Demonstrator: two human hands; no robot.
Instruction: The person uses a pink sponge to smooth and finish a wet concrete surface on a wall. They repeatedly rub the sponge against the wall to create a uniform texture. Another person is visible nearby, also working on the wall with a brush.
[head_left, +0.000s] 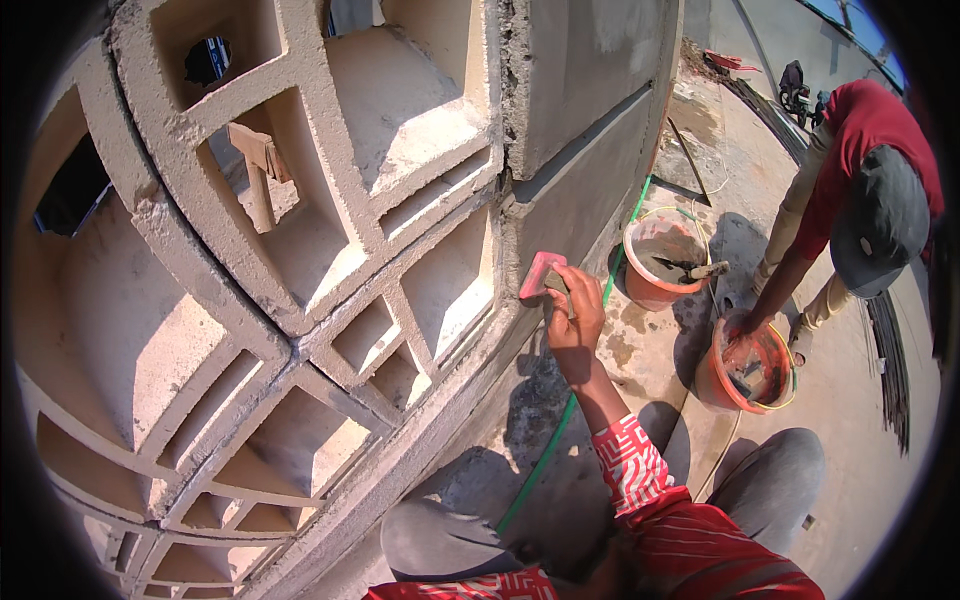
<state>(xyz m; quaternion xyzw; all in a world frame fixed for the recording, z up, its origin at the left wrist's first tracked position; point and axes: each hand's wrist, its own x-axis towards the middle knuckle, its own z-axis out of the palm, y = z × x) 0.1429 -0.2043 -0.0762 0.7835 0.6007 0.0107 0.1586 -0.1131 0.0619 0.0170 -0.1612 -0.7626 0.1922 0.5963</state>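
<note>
While the right hand (pixel 572 312) grips a pink sponge float (pixel 541 275) pressed against the grey plastered wall (pixel 580 190), a co-worker's hand (pixel 742 325) reaches into an orange bucket (pixel 715 385) nearby

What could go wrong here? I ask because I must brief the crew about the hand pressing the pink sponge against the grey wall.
1. The right hand presses the pink rectangular sponge at the rough broken edge of the grey plastered wall; knuckles may scrape.
2. The green hose runs under the arm; it could snag a knee.
3. The wooden-handled hammer resting in the concrete lattice block might fall.
</note>
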